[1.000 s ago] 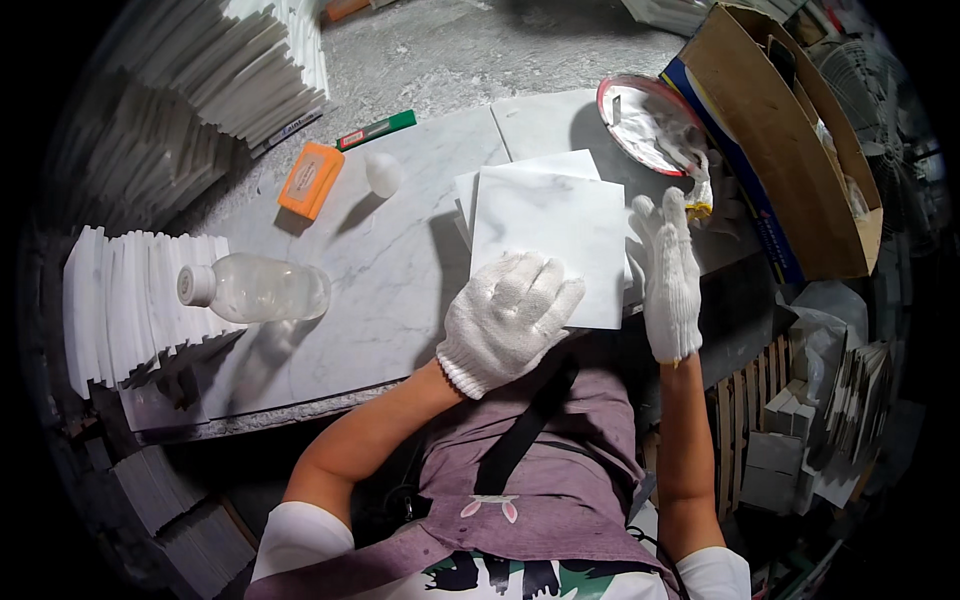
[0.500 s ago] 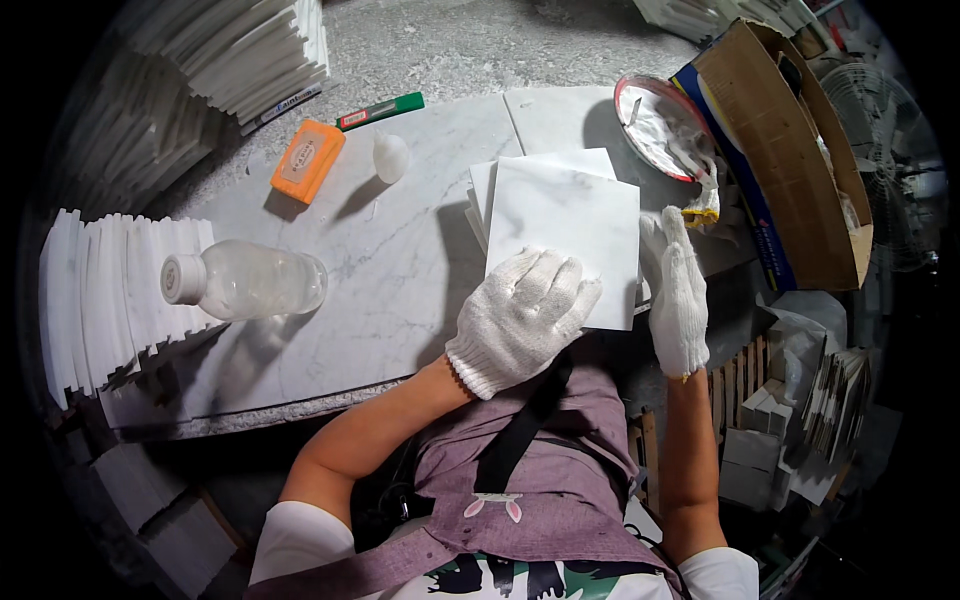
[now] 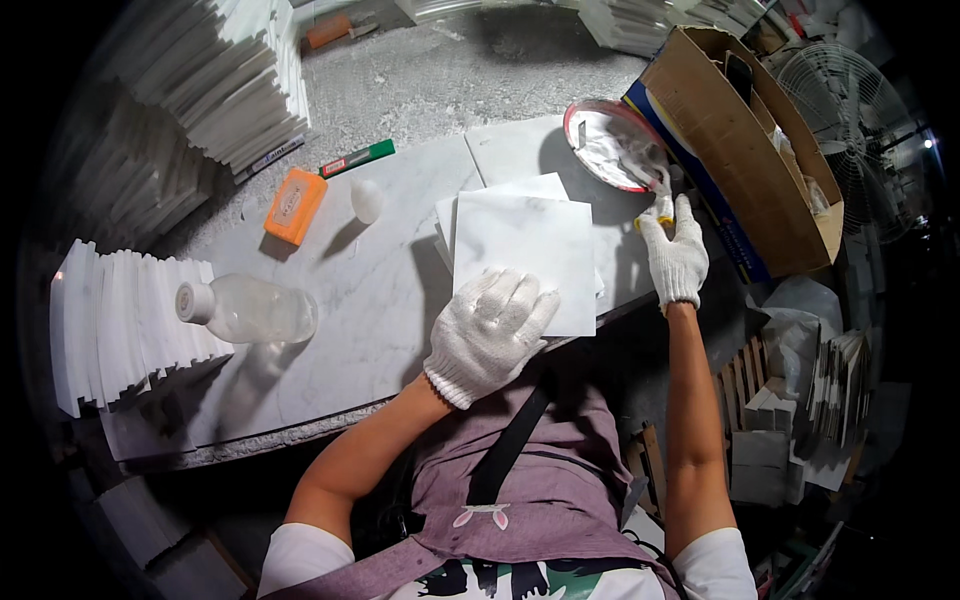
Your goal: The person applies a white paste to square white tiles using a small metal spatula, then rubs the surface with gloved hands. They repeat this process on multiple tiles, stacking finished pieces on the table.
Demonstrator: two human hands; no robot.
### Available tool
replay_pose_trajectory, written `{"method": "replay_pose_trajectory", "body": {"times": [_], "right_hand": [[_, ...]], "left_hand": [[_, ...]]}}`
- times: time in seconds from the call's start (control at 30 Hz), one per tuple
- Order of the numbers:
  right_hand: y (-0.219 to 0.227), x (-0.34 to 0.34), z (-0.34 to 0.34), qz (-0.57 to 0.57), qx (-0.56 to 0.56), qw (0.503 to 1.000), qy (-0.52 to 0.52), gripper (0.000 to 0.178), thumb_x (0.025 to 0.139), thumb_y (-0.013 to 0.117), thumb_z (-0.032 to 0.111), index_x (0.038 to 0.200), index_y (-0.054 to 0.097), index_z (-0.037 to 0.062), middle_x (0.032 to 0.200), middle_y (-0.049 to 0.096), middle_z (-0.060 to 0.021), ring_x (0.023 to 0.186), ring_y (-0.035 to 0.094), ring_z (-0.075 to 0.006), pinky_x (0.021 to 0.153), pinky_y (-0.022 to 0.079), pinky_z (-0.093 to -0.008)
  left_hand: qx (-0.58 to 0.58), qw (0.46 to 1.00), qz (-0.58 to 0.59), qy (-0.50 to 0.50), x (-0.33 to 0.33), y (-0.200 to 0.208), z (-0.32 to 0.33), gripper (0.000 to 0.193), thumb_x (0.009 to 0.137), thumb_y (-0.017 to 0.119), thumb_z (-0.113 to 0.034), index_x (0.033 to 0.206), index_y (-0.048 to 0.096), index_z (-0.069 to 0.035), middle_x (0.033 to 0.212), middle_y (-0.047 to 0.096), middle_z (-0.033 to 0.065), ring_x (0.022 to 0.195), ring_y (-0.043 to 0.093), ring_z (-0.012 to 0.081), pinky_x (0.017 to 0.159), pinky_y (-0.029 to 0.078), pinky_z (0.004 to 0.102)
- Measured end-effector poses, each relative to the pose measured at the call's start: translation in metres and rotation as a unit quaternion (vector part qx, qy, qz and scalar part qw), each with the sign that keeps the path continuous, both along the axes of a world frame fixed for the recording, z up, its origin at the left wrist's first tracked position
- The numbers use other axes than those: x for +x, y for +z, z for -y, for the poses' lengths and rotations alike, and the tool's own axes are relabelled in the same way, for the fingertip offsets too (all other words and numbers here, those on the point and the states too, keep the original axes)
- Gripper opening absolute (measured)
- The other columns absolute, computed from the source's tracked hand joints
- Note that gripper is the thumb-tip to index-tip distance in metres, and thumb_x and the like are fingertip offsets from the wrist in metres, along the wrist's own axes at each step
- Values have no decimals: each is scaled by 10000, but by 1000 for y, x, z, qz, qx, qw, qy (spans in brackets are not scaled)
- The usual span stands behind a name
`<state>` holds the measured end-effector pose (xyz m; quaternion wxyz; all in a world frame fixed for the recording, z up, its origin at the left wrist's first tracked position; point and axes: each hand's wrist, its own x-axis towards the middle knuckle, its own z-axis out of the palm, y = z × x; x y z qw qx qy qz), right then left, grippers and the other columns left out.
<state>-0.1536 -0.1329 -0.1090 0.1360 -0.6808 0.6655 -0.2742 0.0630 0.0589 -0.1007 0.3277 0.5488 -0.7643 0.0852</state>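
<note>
My left hand (image 3: 490,335), in a white knit glove, lies with its fingers flat on the near part of a square white marble tile (image 3: 525,235). That tile rests on a small, uneven stack of similar tiles (image 3: 540,186). At the right, my gloved right hand (image 3: 677,262) has its thumb and fingers apart, beside the yellow end of a whitish, paste-smeared handle (image 3: 661,200). The handle leans at the near rim of a round, red-rimmed bowl (image 3: 622,187) smeared with white paste. Whether the thumb touches the handle is hard to make out.
A clear bottle (image 3: 255,308) stands by a row of tiles (image 3: 145,315) at left. Behind are an orange box (image 3: 296,206), a white rounded object (image 3: 365,201) and a green slim box (image 3: 357,158). At right, a cardboard box (image 3: 745,150) and a fan (image 3: 840,130).
My right hand has moved forward from beside the tiles toward the yellow-ended handle, its fingers spreading. My left hand stays on the top tile. The whole view has shifted somewhat.
</note>
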Motion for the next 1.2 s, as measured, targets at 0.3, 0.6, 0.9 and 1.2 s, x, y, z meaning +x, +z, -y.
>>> {"method": "replay_pose_trajectory", "body": {"times": [0.3,0.6,0.9,1.2], "right_hand": [[8,-43,19,203,-244,937,-145,385,958,641,131,1322,599,14,1117,618,-114,997,637,-194,892,514,-301],[4,-47,17,-125,-8,990,62,422,879,680,293,1294,641,228,1252,609,-136,1095,623,-322,950,489,-372],[8,-11,-99,422,252,860,137,526,997,579,130,1474,403,-7,1099,647,-80,813,590,-71,718,521,-222],[0,9,-123,510,310,798,88,614,1003,570,200,1511,310,-25,1462,454,-147,1153,557,-150,927,490,-264]], "left_hand": [[18,1000,18,3,-2,6,-4,565,628,781,-253,1161,658,-108,1179,574,56,1142,526,265,928,502,420],[19,1000,25,-4,-3,8,-1,583,628,790,-266,1169,648,-100,1169,575,67,1146,527,275,907,497,423],[-30,997,59,41,-19,-2,0,466,678,725,-196,1120,651,-68,1089,586,71,1053,569,272,817,519,393],[-29,998,37,52,-37,-4,11,418,688,716,-186,1076,649,-46,981,587,78,903,593,263,703,515,396]]}}
